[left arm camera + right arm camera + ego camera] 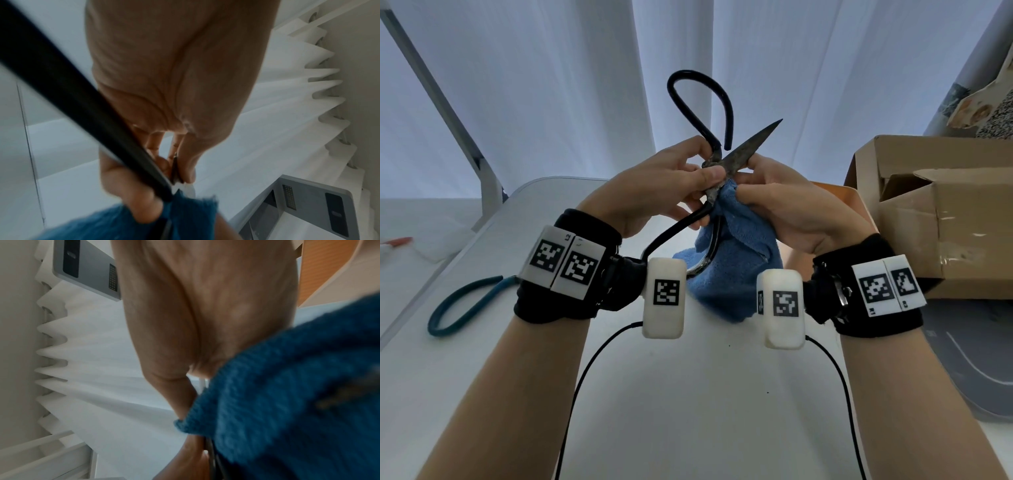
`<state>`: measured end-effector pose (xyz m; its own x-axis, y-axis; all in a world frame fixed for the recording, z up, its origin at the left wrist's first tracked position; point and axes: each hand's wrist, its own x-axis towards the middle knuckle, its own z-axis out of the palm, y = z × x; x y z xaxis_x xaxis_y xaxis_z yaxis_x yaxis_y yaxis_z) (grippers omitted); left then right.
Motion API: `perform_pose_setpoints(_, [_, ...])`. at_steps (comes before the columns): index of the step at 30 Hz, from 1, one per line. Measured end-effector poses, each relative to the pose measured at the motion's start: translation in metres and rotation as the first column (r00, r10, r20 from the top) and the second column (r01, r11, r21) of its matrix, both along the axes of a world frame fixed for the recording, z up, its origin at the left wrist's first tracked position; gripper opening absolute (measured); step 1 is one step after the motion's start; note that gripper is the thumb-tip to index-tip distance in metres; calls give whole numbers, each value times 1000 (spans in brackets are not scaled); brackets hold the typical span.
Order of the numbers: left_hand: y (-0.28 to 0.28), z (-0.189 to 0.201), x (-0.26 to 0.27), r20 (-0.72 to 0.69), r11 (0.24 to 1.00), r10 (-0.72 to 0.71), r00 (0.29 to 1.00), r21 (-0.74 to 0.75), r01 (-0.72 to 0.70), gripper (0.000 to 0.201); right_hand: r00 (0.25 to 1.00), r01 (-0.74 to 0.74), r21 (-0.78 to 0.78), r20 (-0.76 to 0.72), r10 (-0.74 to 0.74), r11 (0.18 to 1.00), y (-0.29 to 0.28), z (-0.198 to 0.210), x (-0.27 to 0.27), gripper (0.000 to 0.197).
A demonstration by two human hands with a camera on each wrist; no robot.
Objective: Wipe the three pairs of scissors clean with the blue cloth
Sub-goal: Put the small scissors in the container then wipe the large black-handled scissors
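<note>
I see the black-handled scissors (710, 168) held up above the white table (688, 394), blades spread, one dull tip pointing up to the right. My left hand (654, 188) curls its fingers and thumb round them near the pivot. My right hand (787, 209) pinches the blue cloth (736, 267) against the lower blade, the rest hanging down. Teal-handled scissors (462, 308) lie at the left; a cardboard box (941, 212) stands at the right.

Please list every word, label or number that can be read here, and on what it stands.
"L2": on the white marker block at the left wrist.
"R1": on the white marker block at the right wrist, small, uncertain.
Other small print on the blocks: too small to read.
Square black-and-white code patterns: no words.
</note>
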<state>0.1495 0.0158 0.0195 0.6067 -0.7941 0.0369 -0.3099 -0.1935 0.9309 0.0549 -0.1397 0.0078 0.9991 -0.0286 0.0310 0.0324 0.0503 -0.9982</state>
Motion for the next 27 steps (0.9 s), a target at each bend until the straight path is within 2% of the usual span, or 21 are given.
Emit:
perform_pose_setpoints(7, [-2, -1, 1, 22, 997, 46, 999, -55, -45, 12, 991, 134, -65, 34, -132, 989, -5, -10, 8, 37])
perform_pose_setpoints(13, [0, -2, 3, 17, 995, 81, 997, -64, -79, 11, 991, 127, -102, 47, -123, 987, -7, -11, 9, 45])
perform_pose_setpoints(19, [-2, -2, 1, 20, 994, 81, 997, -69, -80, 8, 973, 230, -159, 58, -223, 960, -5, -16, 12, 21])
perform_pose_setpoints(24, [-1, -2, 1, 28, 993, 90, 996, -75, -88, 12, 983, 179, -96, 68, -173, 979, -5, -11, 11, 37])
perform_pose_setpoints(27, [-2, -2, 0, 30, 994, 82, 996, -68, -80, 10, 979, 201, -146, 75, -192, 969, -3, -13, 12, 32])
